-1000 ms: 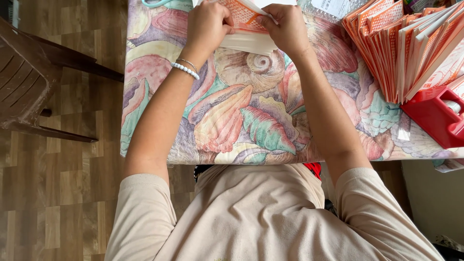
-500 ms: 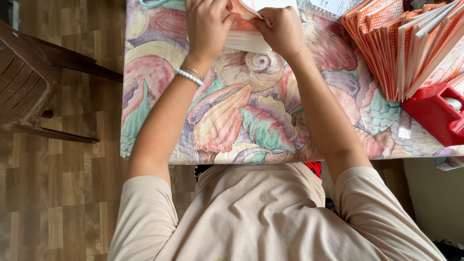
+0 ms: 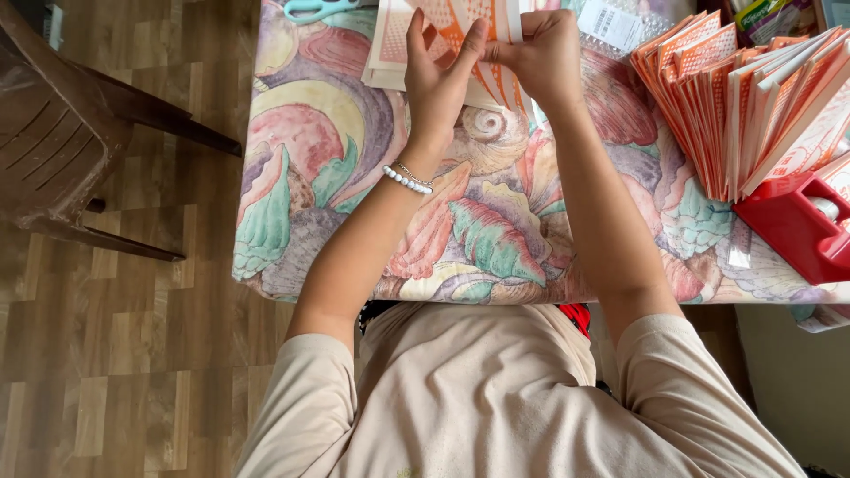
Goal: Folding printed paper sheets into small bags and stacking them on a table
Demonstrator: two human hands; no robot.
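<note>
Both hands have come a little lower in the head view since half a second ago, so more of the far table edge shows. Left hand (image 3: 440,75) now lies flat, fingers stretched out and pressed on the sheet (image 3: 416,40), an orange-and-white printed paper at the far edge of the table (image 3: 354,177). Right hand (image 3: 540,53) is curled, thumb and fingers pinching the sheet's raised right flap, just beside the left fingertips. A bead bracelet (image 3: 407,180) sits on the left wrist. Under the sheet lie a few more like it. Teal scissors (image 3: 319,9) rest just left of them at the top edge. To the right, a fanned stack (image 3: 735,106) of orange-and-white folded papers leans on a red box (image 3: 792,226). A clear bag (image 3: 620,22) lies beyond the right hand. Down on the wooden floor at left stands a brown chair (image 3: 62,133), well apart from the table.
</note>
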